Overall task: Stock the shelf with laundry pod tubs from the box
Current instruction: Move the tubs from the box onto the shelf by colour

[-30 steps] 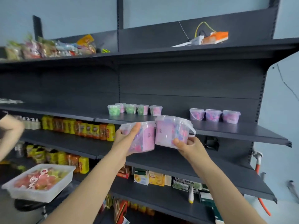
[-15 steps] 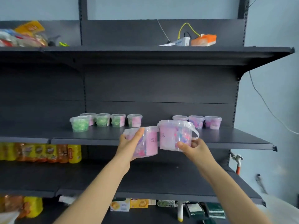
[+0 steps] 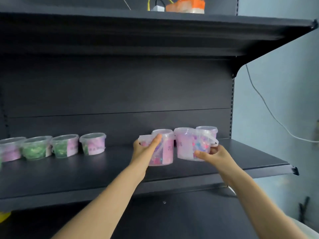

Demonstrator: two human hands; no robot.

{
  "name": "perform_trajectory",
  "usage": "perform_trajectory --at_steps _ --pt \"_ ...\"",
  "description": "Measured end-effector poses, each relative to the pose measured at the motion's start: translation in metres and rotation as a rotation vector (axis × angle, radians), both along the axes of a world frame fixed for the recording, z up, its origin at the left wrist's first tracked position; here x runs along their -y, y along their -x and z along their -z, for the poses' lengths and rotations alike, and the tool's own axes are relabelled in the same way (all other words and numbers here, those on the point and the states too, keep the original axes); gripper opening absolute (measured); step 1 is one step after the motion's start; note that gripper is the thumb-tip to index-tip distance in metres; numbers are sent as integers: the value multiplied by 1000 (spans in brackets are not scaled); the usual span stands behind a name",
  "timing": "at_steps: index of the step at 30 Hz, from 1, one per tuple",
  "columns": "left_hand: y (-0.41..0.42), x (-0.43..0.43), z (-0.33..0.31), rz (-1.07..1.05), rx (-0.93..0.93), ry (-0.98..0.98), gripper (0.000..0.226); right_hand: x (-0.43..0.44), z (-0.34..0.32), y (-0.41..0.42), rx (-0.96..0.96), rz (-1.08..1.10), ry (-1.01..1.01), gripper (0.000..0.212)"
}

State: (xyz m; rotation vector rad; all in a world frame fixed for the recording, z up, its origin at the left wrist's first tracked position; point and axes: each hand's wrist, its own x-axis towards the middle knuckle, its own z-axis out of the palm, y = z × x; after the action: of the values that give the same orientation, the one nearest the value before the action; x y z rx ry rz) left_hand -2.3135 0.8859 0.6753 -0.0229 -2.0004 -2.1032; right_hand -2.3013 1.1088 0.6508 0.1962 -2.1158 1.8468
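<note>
While both arms reach over the dark shelf [image 3: 241,157], the left hand [image 3: 146,150] has its grip wrapped around a pink-labelled tub [image 3: 164,149], and the right hand [image 3: 214,155] clasps a second tub [image 3: 188,144] just beside it. Four more tubs [image 3: 65,145] stand in a row well to the left.

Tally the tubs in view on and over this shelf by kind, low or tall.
Low tubs: 4, in the left row.
Tall tubs: 4, one in the left hand, one in the right hand, two partly hidden behind.
Total: 8.
</note>
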Motion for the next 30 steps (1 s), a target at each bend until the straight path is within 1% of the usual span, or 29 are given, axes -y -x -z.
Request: perform_trajectory --at_steps 1,3,5,6,7,9,11,13,16,18,19,20,22,23,24,26,28,30 --pt "19 -8 2 8 -5 17 73 -9 3 18 12 11 12 57" --pt "48 -19 8 34 -16 38 70 -22 10 47 39 28 32 65" --pt "71 -28 16 52 -19 55 65 -30 19 71 63 69 61 91" --pt "82 -31 20 59 -14 63 66 -35 24 81 67 84 77 101" --pt "94 -33 24 68 -5 71 67 -40 28 90 62 91 91 105" --pt "112 -35 31 82 -12 107 61 -46 33 102 66 108 109 108" --pt "128 -36 38 87 -50 160 51 -48 35 110 63 121 112 98" --pt "139 -36 43 93 -91 199 49 -48 39 118 64 121 117 90" --pt "143 -35 44 101 -118 204 44 -44 42 125 76 144 96 101" --pt "146 -33 46 98 -109 218 41 -42 40 123 69 163 104 103" --pt "146 -32 46 92 -99 214 44 -44 40 123 65 175 114 101" --pt "146 -32 45 65 -83 244 56 -46 39 121 59 191 122 96" --pt "139 -32 40 -49 -45 410 95 -55 37 117 46 232 144 83" --pt "136 -33 36 -111 -63 492 104 -59 35 115 38 252 151 79" --pt "134 -34 32 -163 -116 569 103 -65 33 114 33 274 147 77" --pt "132 -40 19 -215 -229 733 85 -77 29 113 21 308 140 77" --pt "138 -48 8 -215 -273 888 60 -90 25 115 9 330 115 72" --pt "145 -60 -2 -142 -282 918 39 -106 20 118 -2 352 90 71"
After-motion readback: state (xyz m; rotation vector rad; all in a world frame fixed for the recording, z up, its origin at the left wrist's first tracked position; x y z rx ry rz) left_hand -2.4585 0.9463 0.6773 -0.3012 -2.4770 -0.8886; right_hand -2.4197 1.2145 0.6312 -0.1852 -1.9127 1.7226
